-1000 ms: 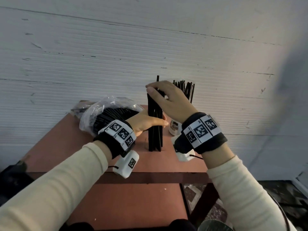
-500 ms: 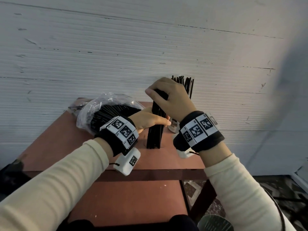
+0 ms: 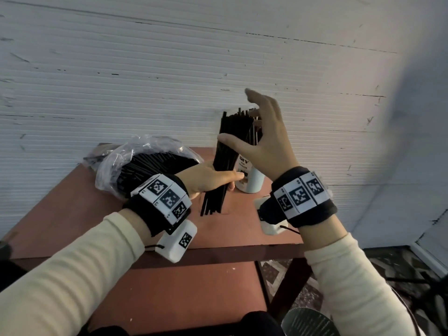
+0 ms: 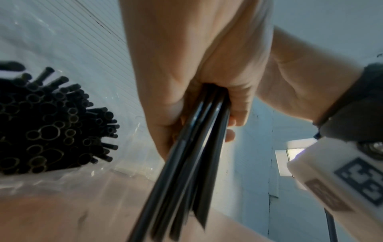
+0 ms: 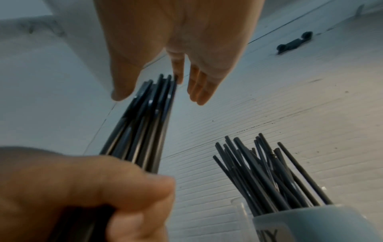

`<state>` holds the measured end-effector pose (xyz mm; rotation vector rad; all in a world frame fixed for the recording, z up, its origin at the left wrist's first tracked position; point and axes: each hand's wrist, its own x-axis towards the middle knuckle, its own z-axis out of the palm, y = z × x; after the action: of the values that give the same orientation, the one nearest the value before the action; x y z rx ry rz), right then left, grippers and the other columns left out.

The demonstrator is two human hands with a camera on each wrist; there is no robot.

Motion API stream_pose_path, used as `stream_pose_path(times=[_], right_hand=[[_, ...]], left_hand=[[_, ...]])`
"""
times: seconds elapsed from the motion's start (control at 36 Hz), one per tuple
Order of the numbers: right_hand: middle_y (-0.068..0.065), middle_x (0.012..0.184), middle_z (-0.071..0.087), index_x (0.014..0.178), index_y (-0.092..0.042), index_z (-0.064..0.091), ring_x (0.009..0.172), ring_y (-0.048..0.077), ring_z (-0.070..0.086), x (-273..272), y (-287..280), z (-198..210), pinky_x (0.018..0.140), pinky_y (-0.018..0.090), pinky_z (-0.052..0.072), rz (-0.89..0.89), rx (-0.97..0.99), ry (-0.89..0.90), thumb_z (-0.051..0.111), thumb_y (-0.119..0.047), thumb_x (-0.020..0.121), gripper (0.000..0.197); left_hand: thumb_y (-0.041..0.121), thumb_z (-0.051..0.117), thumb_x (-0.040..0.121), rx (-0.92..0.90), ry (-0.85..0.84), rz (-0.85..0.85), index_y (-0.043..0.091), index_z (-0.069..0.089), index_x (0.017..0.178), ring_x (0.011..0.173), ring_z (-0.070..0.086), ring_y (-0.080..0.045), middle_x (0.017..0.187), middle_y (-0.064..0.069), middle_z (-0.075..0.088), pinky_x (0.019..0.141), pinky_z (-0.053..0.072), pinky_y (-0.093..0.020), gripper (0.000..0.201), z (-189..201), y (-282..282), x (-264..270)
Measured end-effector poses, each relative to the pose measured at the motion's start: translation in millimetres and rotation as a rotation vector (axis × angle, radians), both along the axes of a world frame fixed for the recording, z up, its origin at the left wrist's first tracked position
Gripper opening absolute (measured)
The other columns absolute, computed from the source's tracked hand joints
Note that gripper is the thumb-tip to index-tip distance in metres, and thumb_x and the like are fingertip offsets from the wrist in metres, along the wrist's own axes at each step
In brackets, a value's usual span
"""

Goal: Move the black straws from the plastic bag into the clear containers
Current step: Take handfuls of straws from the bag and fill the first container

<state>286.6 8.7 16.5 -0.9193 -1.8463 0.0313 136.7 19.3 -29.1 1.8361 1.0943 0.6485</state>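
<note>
Head view shows the left hand [image 3: 211, 178] wrapped round a bundle of black straws [image 3: 230, 146], which stands near upright with its lower ends splayed on the desk [image 3: 72, 202]. Its fingers [image 4: 232, 121] curl tight about the bundle's lower half. The right hand [image 3: 261, 139] hovers at the bundle's top, spread wide and holding nothing; one fingertip seems to touch the straw tips in the right wrist view, though blur makes this uncertain.

Just right of the bundle stands the clear container [image 3: 251, 175], partly filled with straws [image 5: 269, 176] that fan outward. The plastic bag [image 3: 135, 163] lies to the left on the desk, still heavy with straws [image 4: 51, 127].

To do this step well, I judge the lower ends want squaring first: tap them on the desk with the open palm pressing lightly on top so the tips come level. Then lift the bundle above the container rim, keep it close-packed, and aim for a gap among the standing straws. Ease the grip only once the ends are inside the rim, since a loose bundle could scatter or tip the light container.
</note>
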Motion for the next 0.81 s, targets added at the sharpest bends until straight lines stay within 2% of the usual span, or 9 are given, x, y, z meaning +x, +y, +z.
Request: stream_pose_path(times=[0.06, 0.14, 0.28, 0.36, 0.39, 0.5, 0.67, 0.75, 0.81], right_hand=[[-0.003, 0.127, 0.041, 0.14, -0.021, 0.038, 0.115, 0.011, 0.046, 5.8, -0.5, 2.1, 0.096, 0.026, 0.042, -0.025, -0.097, 0.016, 0.078, -0.054, 0.07, 0.087], [-0.002, 0.109, 0.056, 0.118, -0.02, 0.055, 0.103, 0.015, 0.056, 11.0, -0.2, 5.9, 0.09, 0.034, 0.049, 0.083, -0.324, -0.092, 0.075, -0.063, 0.068, 0.07], [-0.018, 0.075, 0.064, 0.1, -0.016, 0.068, 0.075, 0.0, 0.062, 12.9, -5.3, -0.1, 0.069, 0.017, 0.049, 0.315, -0.562, -0.206, 0.075, -0.03, 0.082, 0.024], [0.012, 0.078, 0.067, 0.084, 0.0, 0.066, 0.077, 0.023, 0.065, 13.9, -3.8, -0.4, 0.071, 0.038, 0.054, 0.307, -0.488, -0.152, 0.072, -0.017, 0.084, 0.017], [0.015, 0.077, 0.065, 0.082, 0.002, 0.065, 0.075, 0.022, 0.065, 16.5, -0.9, 0.7, 0.07, 0.038, 0.055, 0.293, -0.467, -0.108, 0.071, -0.013, 0.083, 0.017], [-0.001, 0.071, 0.061, 0.08, -0.002, 0.062, 0.066, 0.004, 0.059, 32.5, 12.8, 16.2, 0.062, 0.016, 0.047, 0.269, -0.368, 0.183, 0.069, -0.003, 0.082, 0.007], [-0.007, 0.061, 0.056, 0.077, 0.001, 0.062, 0.054, 0.002, 0.054, 64.0, 40.8, 50.7, 0.05, 0.014, 0.041, 0.025, -0.221, 0.361, 0.065, -0.006, 0.08, 0.008], [0.0, 0.065, 0.056, 0.078, 0.001, 0.062, 0.056, 0.007, 0.055, 71.1, 57.6, 57.8, 0.051, 0.018, 0.043, -0.044, -0.217, 0.376, 0.065, -0.007, 0.079, 0.008], [0.003, 0.068, 0.058, 0.077, -0.005, 0.062, 0.06, 0.009, 0.057, 71.0, 67.9, 58.9, 0.055, 0.022, 0.049, -0.081, -0.234, 0.362, 0.065, -0.009, 0.078, 0.005]], left_hand=[[0.029, 0.059, 0.096, 0.039, -0.022, -0.042, 0.007, 0.062, 0.082, 0.092, 0.063, -0.024, 0.085, -0.007, 0.063, 0.095, 0.047, -0.032, 0.027, 9.7, -4.8, -0.3], [0.022, 0.059, 0.097, 0.042, -0.014, -0.186, -0.006, 0.062, 0.093, 0.086, 0.065, -0.019, 0.088, -0.017, 0.064, 0.087, 0.053, -0.027, 0.028, 20.8, -12.9, -1.5], [0.016, 0.067, 0.092, -0.047, 0.043, -0.346, 0.01, 0.067, 0.075, 0.083, 0.067, -0.022, 0.079, -0.014, 0.066, 0.089, 0.057, -0.033, 0.019, 17.7, -10.9, 4.4], [0.018, 0.071, 0.089, -0.034, -0.006, -0.34, -0.003, 0.066, 0.087, 0.082, 0.066, -0.022, 0.08, -0.014, 0.065, 0.088, 0.056, -0.038, 0.022, 11.5, -4.6, 11.1], [0.02, 0.073, 0.088, -0.032, -0.032, -0.321, -0.003, 0.065, 0.093, 0.082, 0.066, -0.021, 0.082, -0.013, 0.064, 0.084, 0.056, -0.035, 0.025, 10.4, -2.3, 14.3], [0.059, 0.089, 0.052, 0.032, -0.088, -0.039, 0.027, 0.042, 0.123, 0.104, 0.064, -0.013, 0.11, 0.004, 0.064, 0.091, 0.052, -0.037, 0.091, 9.6, 11.3, 25.6], [0.066, 0.087, 0.037, 0.114, -0.124, 0.323, 0.034, 0.001, 0.144, 0.136, 0.034, -0.02, 0.143, -0.003, 0.028, 0.113, 0.035, -0.042, 0.14, 4.4, 37.5, 47.2], [0.04, 0.094, 0.055, -0.024, -0.163, 0.321, 0.025, -0.024, 0.15, 0.146, 0.02, -0.021, 0.159, -0.005, 0.01, 0.114, 0.026, -0.038, 0.152, -7.4, 51.5, 59.8], [0.026, 0.093, 0.061, -0.082, -0.188, 0.307, 0.02, -0.023, 0.151, 0.144, 0.024, -0.021, 0.159, -0.003, 0.012, 0.105, 0.03, -0.032, 0.147, -13.9, 62.7, 67.1]])
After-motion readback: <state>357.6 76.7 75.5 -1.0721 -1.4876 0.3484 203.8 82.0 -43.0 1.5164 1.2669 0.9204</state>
